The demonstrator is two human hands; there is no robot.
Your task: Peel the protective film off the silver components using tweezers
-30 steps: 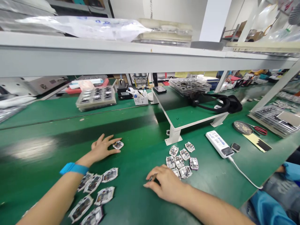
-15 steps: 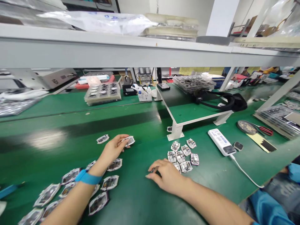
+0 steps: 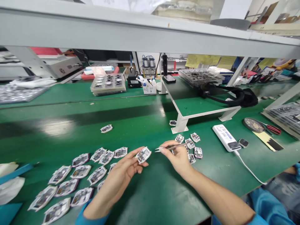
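My left hand (image 3: 124,175) pinches a small white-framed part (image 3: 143,154) and holds it just above the green mat. My right hand (image 3: 177,157) grips metal tweezers (image 3: 169,147) whose tips point left, a short gap from that part. Several similar parts with white film (image 3: 77,175) lie scattered to the left of my left hand. A tight cluster of smaller parts (image 3: 192,147) lies just behind my right hand. One stray part (image 3: 106,128) sits alone farther back on the mat.
A raised white-legged platform (image 3: 185,109) carries a black headset (image 3: 234,95) and a parts tray (image 3: 199,76). A white device with a cable (image 3: 226,137), scissors (image 3: 272,128) and a round disc (image 3: 253,124) lie at right. Trays (image 3: 107,83) stand behind.
My left hand carried the part from the far mat back toward me and lifted it. My right hand rose off the mat with the tweezers, bringing their tips up to the part.
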